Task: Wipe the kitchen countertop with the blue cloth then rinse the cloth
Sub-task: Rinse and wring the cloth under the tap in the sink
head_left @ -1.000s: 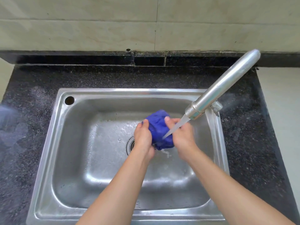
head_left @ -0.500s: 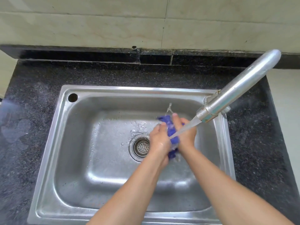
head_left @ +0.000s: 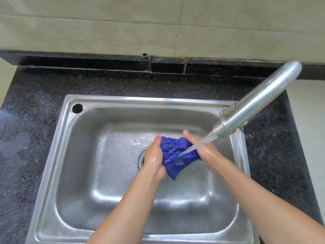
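Under the faucet (head_left: 255,103), left hand (head_left: 154,156) and right hand (head_left: 206,152) grip blue cloth (head_left: 171,150).

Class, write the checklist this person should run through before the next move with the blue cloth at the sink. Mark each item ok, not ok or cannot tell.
1. Water reaching the blue cloth: ok, the water stream from the faucet lands on it.
2. Grip: ok, the left hand and right hand hold the cloth from opposite sides.
3. Cloth over the sink: ok, it is held above the basin, so drips should fall inside.
4. Drain free: cannot tell, it is mostly hidden behind the left hand.
5. Cloth rinsed clean: cannot tell.
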